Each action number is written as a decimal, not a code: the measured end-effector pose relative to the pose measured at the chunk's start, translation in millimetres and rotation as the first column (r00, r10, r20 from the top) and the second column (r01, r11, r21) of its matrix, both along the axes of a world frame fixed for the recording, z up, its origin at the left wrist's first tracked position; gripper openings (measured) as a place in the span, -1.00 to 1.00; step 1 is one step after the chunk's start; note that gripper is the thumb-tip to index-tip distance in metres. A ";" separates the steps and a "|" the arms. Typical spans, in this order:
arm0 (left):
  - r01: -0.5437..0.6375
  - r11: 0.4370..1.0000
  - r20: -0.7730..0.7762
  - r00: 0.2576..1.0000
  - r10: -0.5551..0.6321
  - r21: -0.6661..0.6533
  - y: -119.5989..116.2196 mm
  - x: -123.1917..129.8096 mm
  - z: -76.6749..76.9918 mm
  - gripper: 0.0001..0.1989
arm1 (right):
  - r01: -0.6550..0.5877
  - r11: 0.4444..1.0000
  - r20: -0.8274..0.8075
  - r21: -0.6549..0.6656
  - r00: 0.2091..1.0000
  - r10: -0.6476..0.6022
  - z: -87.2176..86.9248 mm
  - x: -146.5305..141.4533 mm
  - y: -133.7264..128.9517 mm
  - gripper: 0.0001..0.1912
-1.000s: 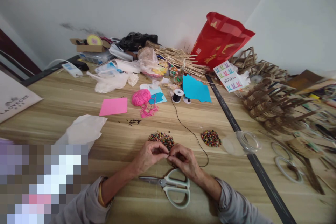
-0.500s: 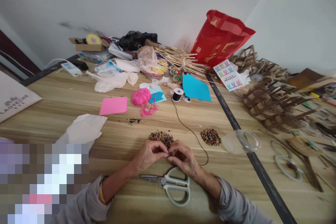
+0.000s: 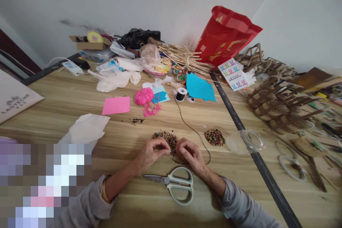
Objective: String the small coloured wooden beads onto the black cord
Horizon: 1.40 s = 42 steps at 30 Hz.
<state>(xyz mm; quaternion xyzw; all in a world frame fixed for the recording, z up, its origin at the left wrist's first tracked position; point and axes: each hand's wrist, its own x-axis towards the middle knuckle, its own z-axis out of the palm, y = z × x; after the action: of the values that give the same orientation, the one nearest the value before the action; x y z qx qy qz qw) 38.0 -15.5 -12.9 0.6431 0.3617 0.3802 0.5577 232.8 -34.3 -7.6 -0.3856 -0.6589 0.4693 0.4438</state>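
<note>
Thumb and fingertips of my left hand (image 3: pixel 155 152) are pinched together at the near edge of a loose heap of small multicoloured beads (image 3: pixel 166 138). A thin black cord (image 3: pixel 191 122) runs from its spool (image 3: pixel 181 94), curves round under my right hand (image 3: pixel 191 155) and reaches the left fingertips. My right hand is closed with fingers curled, just right of the heap; what its fingertips hold is hidden. Scissors (image 3: pixel 179 181) with pale green handles lie just below both hands, blades pointing left. A coiled string of beads (image 3: pixel 214 137) rests to the right.
Pink paper (image 3: pixel 116 105), a pink yarn ball (image 3: pixel 144 96) and blue paper (image 3: pixel 200 86) lie farther back. A red bag (image 3: pixel 227 35) stands by the wall. Woven baskets (image 3: pixel 278 103) and clear tubing (image 3: pixel 253 141) are at right. White crumpled paper (image 3: pixel 85 128) lies left.
My hands have moved slightly apart from fingertips touching. A short stretch of black cord now shows between them. The view has shifted a little.
</note>
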 end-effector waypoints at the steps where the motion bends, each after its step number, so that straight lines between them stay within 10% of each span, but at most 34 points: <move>1: -0.004 1.000 -0.007 1.000 0.004 0.009 -0.2 0.2 0.1 -0.85 | 0.002 0.999 -0.021 -0.036 1.000 -0.003 -0.9 -0.9 -0.3 -0.68; 7: -0.010 0.993 -0.055 0.998 0.016 0.114 -2.2 2.6 5.0 -0.87 | -0.075 0.979 -0.134 -0.192 0.990 0.050 -12.3 -5.8 -2.6 -0.76; 25: -0.064 0.952 -0.211 0.969 0.131 0.299 -2.4 4.3 -0.8 -0.91 | 0.028 0.997 0.021 -0.070 0.999 -0.026 -9.9 -0.4 1.6 -0.77; 42: 0.343 0.664 -0.602 0.772 0.205 0.665 -6.1 13.1 -7.7 -0.83 | 0.070 0.943 -0.121 -0.327 0.986 -0.115 -17.5 -0.3 2.7 -0.72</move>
<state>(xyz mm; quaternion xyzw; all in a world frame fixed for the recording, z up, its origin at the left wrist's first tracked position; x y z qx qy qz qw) 51.1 -21.6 -20.6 0.9152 0.3125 0.2317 0.1047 232.6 -31.6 -25.1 -0.4499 -0.5225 0.5744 0.4412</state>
